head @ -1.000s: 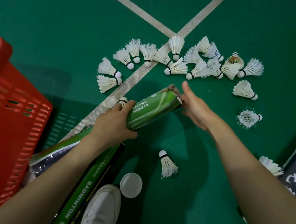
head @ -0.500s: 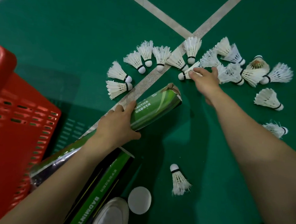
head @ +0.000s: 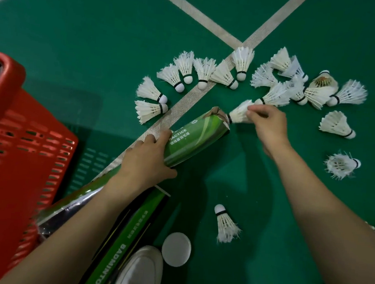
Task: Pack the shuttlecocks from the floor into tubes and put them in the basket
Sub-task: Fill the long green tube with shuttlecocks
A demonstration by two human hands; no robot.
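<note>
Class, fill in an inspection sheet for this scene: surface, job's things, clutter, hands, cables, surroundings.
Surface: green court floor crossed by white lines.
Job's things: green tube, ragged mouth; held shuttlecock, cork at the tube's mouth; loose shuttlecocks scattered beyond; red basket at left.
Clutter: white lid on the floor; green box beside the shoe.
Hands: left hand grips the tube; right hand pinches the shuttlecock's feathers.
Cables: nothing seen.
Surroundings: white shoe at the bottom edge.

Dim, even light, soft shadows, wide-angle bending at edges, red basket (head: 9,147) slightly blurred.
</note>
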